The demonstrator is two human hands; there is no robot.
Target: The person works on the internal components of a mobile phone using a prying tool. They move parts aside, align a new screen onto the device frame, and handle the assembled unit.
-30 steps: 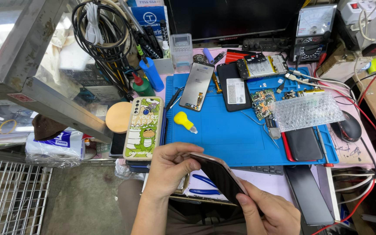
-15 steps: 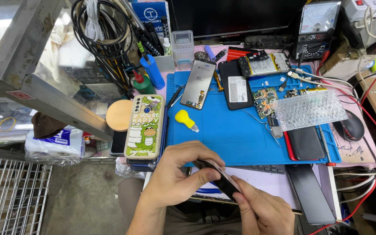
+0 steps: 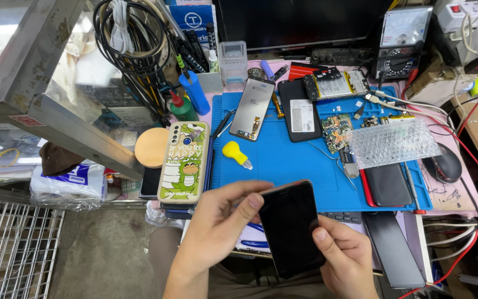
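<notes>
Both hands, left and right, pinch a black phone by its edges.

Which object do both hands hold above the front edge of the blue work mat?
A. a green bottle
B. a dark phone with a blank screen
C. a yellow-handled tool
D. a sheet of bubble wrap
B: the left hand and right hand both grip the dark phone; the yellow-handled tool lies untouched on the blue work mat.

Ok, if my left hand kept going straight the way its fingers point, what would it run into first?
The left hand points up and right, its thumb on the black phone. Beyond that phone's top edge, it would probably meet the blue mat first; depth is unclear.
</notes>
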